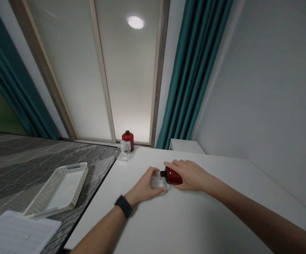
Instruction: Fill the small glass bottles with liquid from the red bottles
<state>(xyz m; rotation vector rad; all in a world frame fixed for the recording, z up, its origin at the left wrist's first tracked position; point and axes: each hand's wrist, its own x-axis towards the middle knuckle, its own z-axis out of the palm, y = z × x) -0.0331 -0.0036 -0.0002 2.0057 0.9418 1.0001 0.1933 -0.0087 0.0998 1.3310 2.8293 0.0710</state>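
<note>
My right hand (pixel 191 174) is wrapped round a dark red bottle (pixel 173 176), tilted onto its side with its black neck pointing left. Beneath that neck is a small clear container (pixel 157 181), which my left hand (pixel 145 187) grips from the left between thumb and fingers. The bottle's mouth is over or against the container's rim; I cannot tell whether they touch. What the container holds is too blurred to make out. Both hands are low over the white tabletop.
At the table's far left corner stands another red bottle (pixel 128 138) with a black cap, beside a clear plastic piece (pixel 124 151). On the grey patterned surface to the left are a white perforated basket (pixel 80 183) and paper sheets (pixel 23 233). A white box-like unit (pixel 186 146) stands behind the table.
</note>
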